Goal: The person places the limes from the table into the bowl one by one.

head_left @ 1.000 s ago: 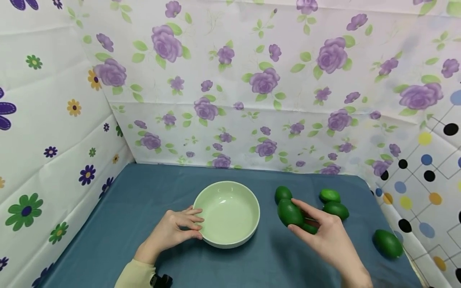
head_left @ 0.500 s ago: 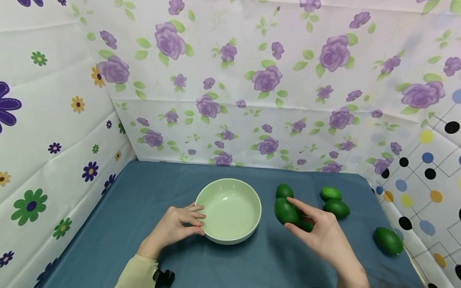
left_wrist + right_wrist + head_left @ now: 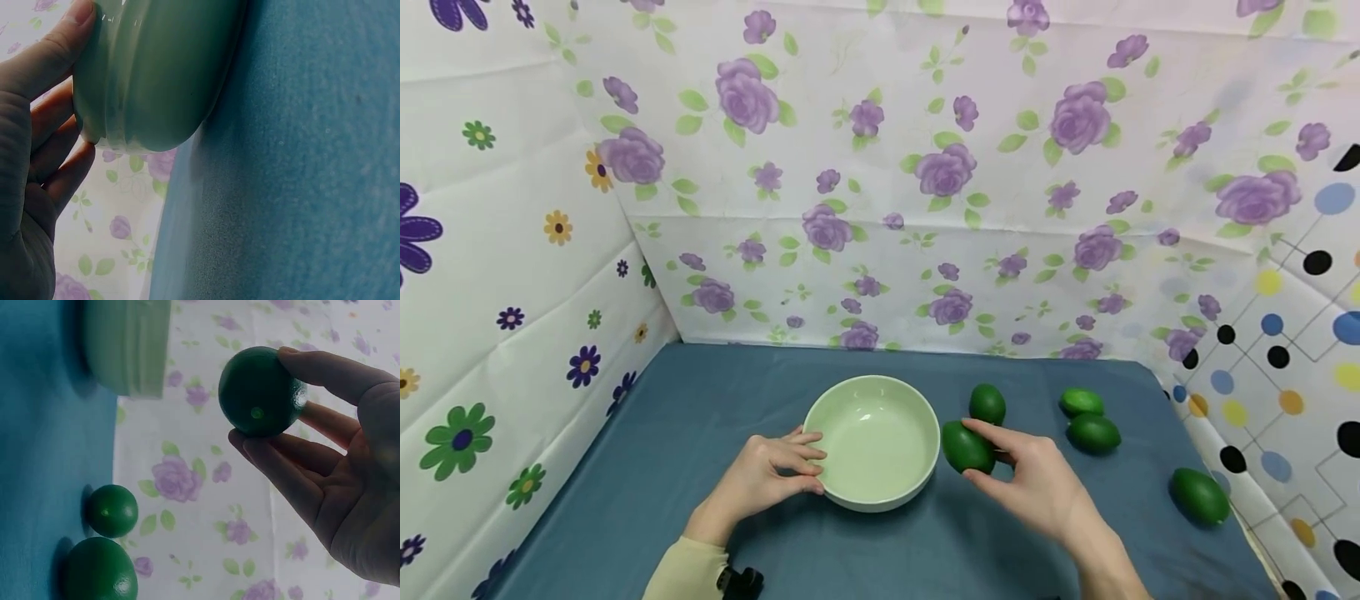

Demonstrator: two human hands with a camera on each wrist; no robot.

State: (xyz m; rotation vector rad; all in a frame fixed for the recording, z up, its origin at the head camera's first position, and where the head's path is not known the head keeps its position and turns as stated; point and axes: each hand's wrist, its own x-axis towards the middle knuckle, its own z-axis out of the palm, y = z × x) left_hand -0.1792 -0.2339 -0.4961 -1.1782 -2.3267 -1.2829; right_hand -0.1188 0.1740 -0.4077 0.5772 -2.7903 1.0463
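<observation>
A pale green bowl (image 3: 874,446) stands in the middle of the blue-covered table. My left hand (image 3: 767,471) holds its left rim, thumb and fingers spread along the edge; the left wrist view shows the thumb and fingers at the rim of the bowl (image 3: 156,75). To the right of the bowl, my right hand (image 3: 1037,475) grips a dark green avocado (image 3: 967,447) between thumb and fingers. In the right wrist view this avocado (image 3: 259,394) is above the tabletop, its rounded end showing. The palm side of the fruit is hidden in the head view.
A green fruit (image 3: 987,404) lies just behind the held avocado. Two more, a lighter green one (image 3: 1082,402) and a darker one (image 3: 1093,433), lie together further right. Another green fruit (image 3: 1199,497) rests near the right table edge. A flowered cloth (image 3: 887,250) hangs behind the table.
My right hand has moved left with the avocado, bringing it close to the bowl's right side. My left hand and the bowl have stayed in place.
</observation>
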